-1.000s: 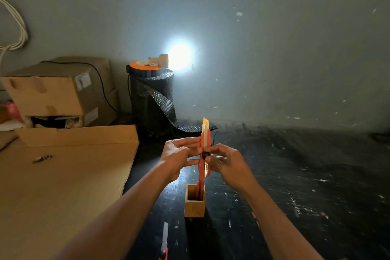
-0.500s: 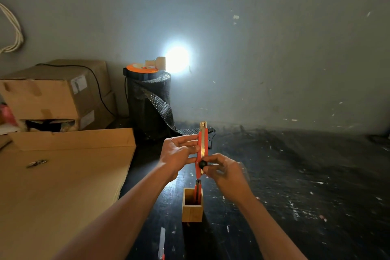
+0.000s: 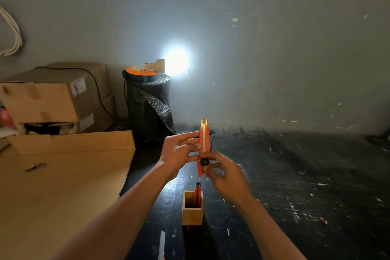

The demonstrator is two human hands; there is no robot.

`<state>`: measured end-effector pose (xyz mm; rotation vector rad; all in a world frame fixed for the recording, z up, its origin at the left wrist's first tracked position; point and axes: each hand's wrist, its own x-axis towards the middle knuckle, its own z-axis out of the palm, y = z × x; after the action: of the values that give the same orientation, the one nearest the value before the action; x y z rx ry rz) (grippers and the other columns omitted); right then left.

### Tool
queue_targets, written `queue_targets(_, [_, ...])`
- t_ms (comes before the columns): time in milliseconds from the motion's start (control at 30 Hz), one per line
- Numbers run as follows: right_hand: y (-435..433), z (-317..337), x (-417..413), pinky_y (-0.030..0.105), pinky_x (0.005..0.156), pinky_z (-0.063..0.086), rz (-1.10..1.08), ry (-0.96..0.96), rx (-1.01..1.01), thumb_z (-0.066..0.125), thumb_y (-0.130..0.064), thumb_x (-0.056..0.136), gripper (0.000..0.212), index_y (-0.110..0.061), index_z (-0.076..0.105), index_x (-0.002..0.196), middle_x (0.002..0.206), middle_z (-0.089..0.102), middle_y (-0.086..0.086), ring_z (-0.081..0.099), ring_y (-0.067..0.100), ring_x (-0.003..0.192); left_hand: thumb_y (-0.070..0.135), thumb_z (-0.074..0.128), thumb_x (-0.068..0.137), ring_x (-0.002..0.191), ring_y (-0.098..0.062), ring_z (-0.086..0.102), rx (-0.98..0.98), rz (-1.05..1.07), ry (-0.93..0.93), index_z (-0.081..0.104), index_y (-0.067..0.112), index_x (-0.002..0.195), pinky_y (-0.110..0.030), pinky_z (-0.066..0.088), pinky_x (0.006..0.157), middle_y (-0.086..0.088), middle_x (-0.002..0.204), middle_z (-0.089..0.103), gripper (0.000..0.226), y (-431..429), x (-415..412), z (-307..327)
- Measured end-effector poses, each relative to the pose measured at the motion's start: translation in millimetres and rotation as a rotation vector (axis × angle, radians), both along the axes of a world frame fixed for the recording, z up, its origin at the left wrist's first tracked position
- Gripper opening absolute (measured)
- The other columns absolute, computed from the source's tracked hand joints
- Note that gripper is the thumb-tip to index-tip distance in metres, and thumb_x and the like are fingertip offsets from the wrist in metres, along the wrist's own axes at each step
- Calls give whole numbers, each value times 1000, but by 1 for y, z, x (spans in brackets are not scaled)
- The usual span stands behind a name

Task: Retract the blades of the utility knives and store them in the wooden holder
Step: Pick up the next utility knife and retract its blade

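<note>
1. At the bottom centre of the frame a third utility knife (image 3: 162, 245) lies on the dark worktop (image 3: 295, 186), its pale blade out and its red body cut off by the lower edge.
2. The worktop is black, scuffed and flecked with pale marks; a glare patch shines on it just left of the wooden holder.
3. The wooden holder (image 3: 192, 211), a small open square box, stands upright at lower centre with one stored knife (image 3: 198, 193) standing in it, dark end up.
4. Above the holder and clear of it, the red utility knife (image 3: 203, 150) is held upright, a short yellowish blade tip showing at its top.
5. The left hand (image 3: 179, 152) has its grip closed on the knife body from the left, fingers and thumb pinching it.
6. The right hand (image 3: 226, 175), slightly blurred, has its grip pinched on the black slider knob (image 3: 204, 161) low on the knife.
7. On the left, flat brown cardboard (image 3: 63, 186) covers the surface, with a small metal object resting on it.
8. Further back at the left are stacked cardboard boxes (image 3: 52, 99) with white labels too small to read, and a black cable draped over them.
9. Centre back stands a black roll of mesh-like sheet (image 3: 149, 107) topped by an orange disc.
10. A bright lamp (image 3: 176, 62) glares against the grey, speckled wall; pale cords hang at the upper left.
</note>
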<state>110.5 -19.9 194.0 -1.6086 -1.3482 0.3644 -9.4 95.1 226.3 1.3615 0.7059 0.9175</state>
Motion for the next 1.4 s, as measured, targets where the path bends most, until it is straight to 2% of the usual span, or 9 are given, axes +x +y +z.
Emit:
queue_targets(167, [4, -3, 1, 24, 83, 56, -43, 77, 18, 71, -33, 90, 20, -41, 54, 96, 99, 66, -25, 68, 1, 89, -11, 70, 88, 81, -20, 82, 2, -14, 4, 75, 4, 117, -30, 64, 63, -6, 97, 82, 34, -2, 2, 0])
queue_targets(300, [0, -2, 0, 16, 82, 49, -17, 74, 10, 68, -28, 93, 27, -45, 55, 109, 107, 64, -26, 65, 0, 94, -10, 71, 87, 83, -22, 81, -10, -16, 3, 76, 4, 117, -31, 65, 64, -8, 98, 82, 34, -3, 1, 0])
queue_targets(400, [-2, 0, 2, 10, 78, 49, -5, -4, -5, 67, -18, 95, 37, -53, 55, 100, 100, 61, -36, 64, -10, 89, -11, 70, 87, 79, -19, 81, -18, -18, 2, 76, 6, 116, -29, 64, 61, -3, 92, 82, 34, -1, 0, 1])
queue_targets(567, [1, -1, 3, 16, 79, 54, -55, 64, 19, 69, -33, 92, 18, -34, 57, 105, 98, 63, -28, 65, -4, 86, -11, 69, 88, 75, -15, 81, -14, -24, 2, 77, 9, 112, -25, 61, 58, 5, 83, 82, 32, -3, 1, 2])
queue_targets(667, [-1, 1, 3, 8, 76, 47, -16, 60, -7, 66, -29, 94, 23, -42, 56, 111, 107, 60, -29, 61, -7, 89, -12, 70, 87, 75, -16, 81, -20, -27, 3, 77, 10, 109, -25, 61, 57, 4, 82, 83, 32, -3, 0, 2])
queue_targets(800, [3, 3, 7, 2, 69, 45, 11, -48, -51, 65, -19, 96, 34, -52, 57, 100, 108, 61, -24, 60, -11, 86, -12, 70, 86, 76, -18, 81, -24, -24, -3, 77, 9, 112, -27, 63, 59, 1, 86, 83, 34, 1, 0, 2])
queue_targets(933, [8, 0, 8, 12, 79, 48, -38, 12, -54, 70, -27, 91, 18, -37, 59, 101, 102, 65, -22, 62, -7, 85, -12, 69, 87, 73, -16, 81, -38, -23, -12, 77, 11, 109, -25, 62, 57, 4, 82, 83, 32, 1, 1, 1])
queue_targets(1133, [11, -15, 5, 15, 72, 52, -99, 67, -10, 74, -40, 81, 22, -35, 53, 83, 83, 66, -25, 68, -4, 78, -13, 71, 85, 78, -23, 82, -93, -12, -11, 76, 6, 112, -31, 64, 60, -4, 89, 83, 33, 1, 3, -13])
queue_targets(1400, [30, -32, 21, 50, 80, 63, -49, 395, -1, 76, -33, 87, 25, -29, 60, 106, 104, 76, 4, 76, 22, 92, -13, 70, 86, 91, -31, 80, -150, -88, 17, 77, 9, 112, -40, 66, 74, -13, 101, 82, 35, 6, 2, -39])
